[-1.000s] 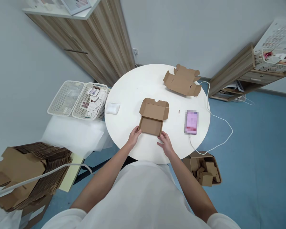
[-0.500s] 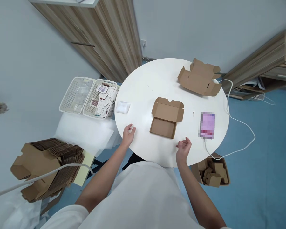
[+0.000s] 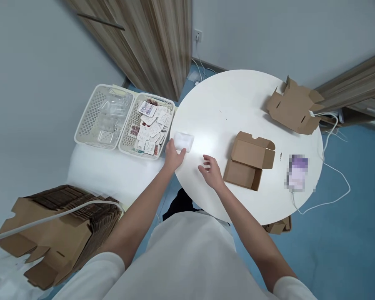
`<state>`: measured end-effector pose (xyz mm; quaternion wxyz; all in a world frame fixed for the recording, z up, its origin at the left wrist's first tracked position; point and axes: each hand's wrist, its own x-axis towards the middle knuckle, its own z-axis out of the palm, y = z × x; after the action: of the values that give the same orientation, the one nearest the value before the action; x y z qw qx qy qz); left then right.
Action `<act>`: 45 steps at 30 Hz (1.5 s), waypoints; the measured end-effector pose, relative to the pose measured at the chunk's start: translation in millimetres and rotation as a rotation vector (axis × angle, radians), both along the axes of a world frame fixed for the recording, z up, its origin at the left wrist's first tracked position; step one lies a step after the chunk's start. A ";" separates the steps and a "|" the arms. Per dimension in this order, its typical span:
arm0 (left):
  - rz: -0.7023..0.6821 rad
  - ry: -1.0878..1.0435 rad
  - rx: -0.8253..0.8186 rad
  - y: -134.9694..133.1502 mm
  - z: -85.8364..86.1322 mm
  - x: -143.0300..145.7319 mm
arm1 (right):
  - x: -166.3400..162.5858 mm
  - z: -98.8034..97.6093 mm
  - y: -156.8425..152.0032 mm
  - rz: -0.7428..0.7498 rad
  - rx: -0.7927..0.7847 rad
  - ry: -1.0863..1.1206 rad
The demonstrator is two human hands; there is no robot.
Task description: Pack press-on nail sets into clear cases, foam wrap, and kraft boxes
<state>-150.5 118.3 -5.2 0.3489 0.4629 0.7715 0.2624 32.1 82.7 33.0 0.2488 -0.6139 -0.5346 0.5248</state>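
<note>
A small white wrapped packet (image 3: 183, 141) lies near the left edge of the round white table. My left hand (image 3: 174, 155) is at its near left corner, thumb along the front side and fingers at the left side, spread apart; the fingertips are partly hidden. To the right of it my right hand (image 3: 211, 171) hovers over the table, fingers loosely curled and apart, holding nothing. Beyond that hand stands a brown cardboard box (image 3: 244, 174) with its lid raised and nothing visible inside.
A partly folded cardboard blank (image 3: 293, 104) sits at the back right. A pixelated device (image 3: 298, 173) with a white cable lies at the right. Left of the table are a basket of cards (image 3: 150, 129), a basket of clear plastic pieces (image 3: 104, 118) and stacked cardboard blanks (image 3: 50, 233).
My left hand has moved forward to the white packet. My right hand has swung left, away from the box's right side. The view has turned left; box and packet stay on the table.
</note>
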 end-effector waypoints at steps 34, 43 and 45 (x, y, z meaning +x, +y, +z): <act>0.003 -0.512 0.172 -67.9 30.8 121.9 | 73.0 3.7 -33.1 -0.359 0.077 0.302; -0.230 -0.310 0.065 -62.6 29.5 209.3 | 173.1 -0.5 -41.6 -0.285 0.127 -0.143; -0.268 -0.291 0.026 -61.0 24.5 215.6 | 179.8 -6.0 -37.5 -0.225 0.120 -0.234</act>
<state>65.1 57.4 19.3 0.4826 0.5229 0.6410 0.2878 211.9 45.2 27.0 0.2780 -0.7110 -0.5182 0.3856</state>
